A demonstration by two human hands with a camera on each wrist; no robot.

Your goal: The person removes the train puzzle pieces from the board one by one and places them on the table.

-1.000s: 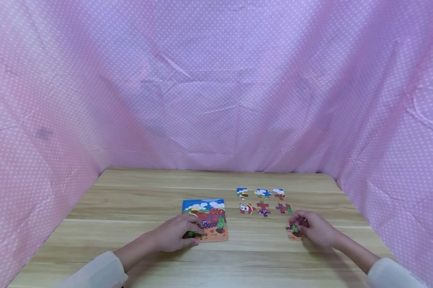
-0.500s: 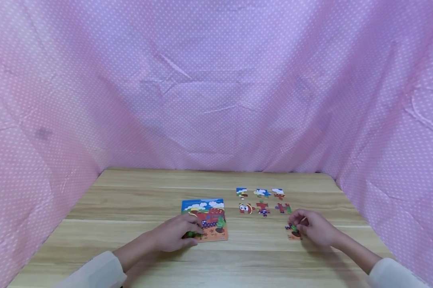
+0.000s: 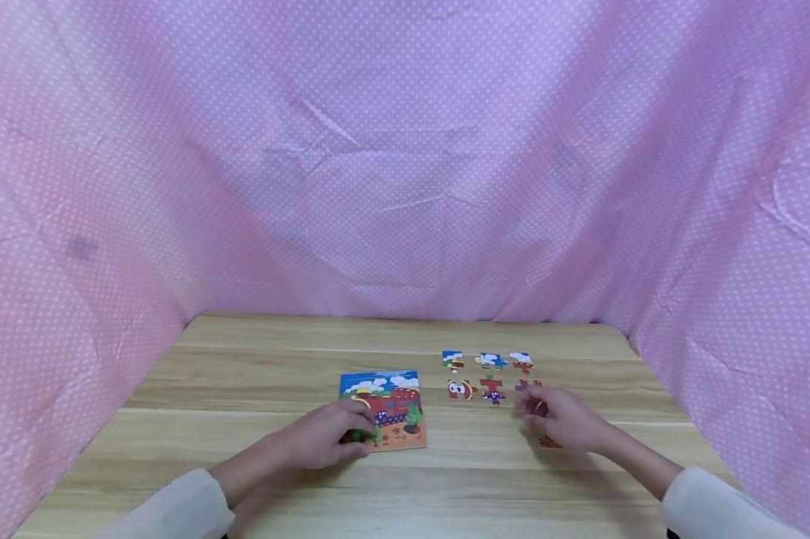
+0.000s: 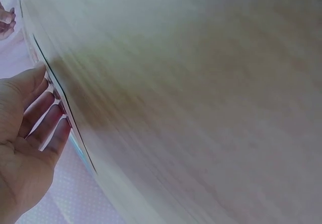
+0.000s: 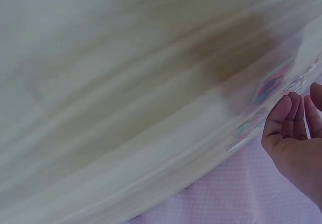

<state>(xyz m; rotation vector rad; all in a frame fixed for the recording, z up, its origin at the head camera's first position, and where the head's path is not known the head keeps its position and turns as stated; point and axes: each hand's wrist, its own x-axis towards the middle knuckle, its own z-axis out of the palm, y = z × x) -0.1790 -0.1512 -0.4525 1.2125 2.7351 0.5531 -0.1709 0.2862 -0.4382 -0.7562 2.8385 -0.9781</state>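
A colourful jigsaw board [image 3: 401, 442], printed with a red train, clouds and trees, lies flat left of the table's middle. My left hand [image 3: 324, 434] rests at its left side and covers its lower left corner. In the left wrist view, those fingers are fairly straight, their tips at the board's edge [image 4: 83, 146]. My right hand [image 3: 567, 423] hovers with loosely bent fingers over the right end of the loose pieces. It partly covers an orange-bottomed puzzle piece [image 3: 549, 442] and a red one [image 3: 525, 384]. Nothing shows between the right fingers [image 5: 282, 110] in the right wrist view.
Several other loose pieces lie in two rows right of the board, among them one with eyes [image 3: 460, 389], a red one [image 3: 492, 388] and a cloud piece [image 3: 492, 361]. A pink dotted cloth [image 3: 405, 187] encloses the wooden table [image 3: 257, 359] at the back and sides.
My right hand has left the tree piece at the lower right and moved left and slightly up, now overlapping the red piece there. The left hand stays at the board.
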